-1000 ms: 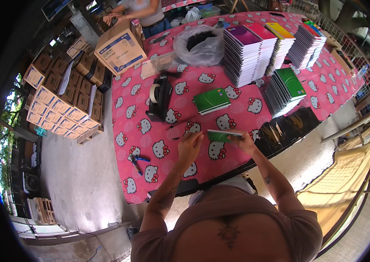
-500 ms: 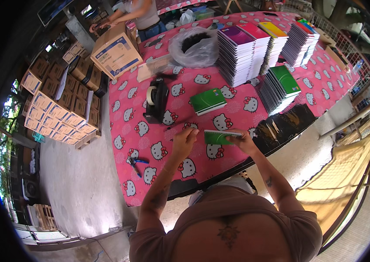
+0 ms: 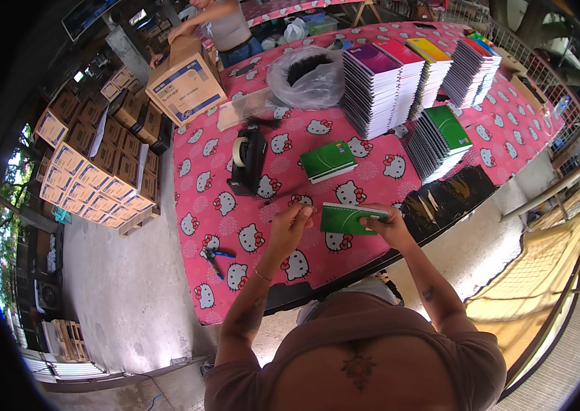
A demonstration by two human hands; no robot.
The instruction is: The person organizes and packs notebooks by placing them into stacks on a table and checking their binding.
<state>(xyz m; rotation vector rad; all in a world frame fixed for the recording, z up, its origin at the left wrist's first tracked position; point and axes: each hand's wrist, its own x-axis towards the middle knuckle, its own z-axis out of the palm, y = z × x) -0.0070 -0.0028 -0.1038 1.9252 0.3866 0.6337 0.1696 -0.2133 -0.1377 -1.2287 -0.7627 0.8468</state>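
Observation:
My right hand (image 3: 389, 225) grips a small green notebook (image 3: 345, 219) by its right end, thumb on the cover. Small holes run along the notebook's upper edge. Just left of it, my left hand (image 3: 292, 227) is closed with thumb and fingertips pressed together; what they pinch, if anything, is too small to make out. A thin dark coil-like strand (image 3: 283, 196) shows beyond my left hand. Farther off lies a short pile of green notebooks (image 3: 329, 161). A black tape dispenser (image 3: 249, 162) with a roll of tape stands left of that pile.
Blue-handled pliers (image 3: 215, 257) lie at the near left of the pink-covered table (image 3: 197, 205). Tall stacks of spiral notebooks (image 3: 375, 89) and a green stack (image 3: 437, 144) stand right. A plastic bag (image 3: 306, 79) holds black coils. A co-worker (image 3: 225, 27) handles a cardboard box (image 3: 187, 85).
The green notebook has tilted so that more of its cover shows, and my right thumb now lies on it. My left hand stays pinched, slightly turned. The co-worker has leaned over the box.

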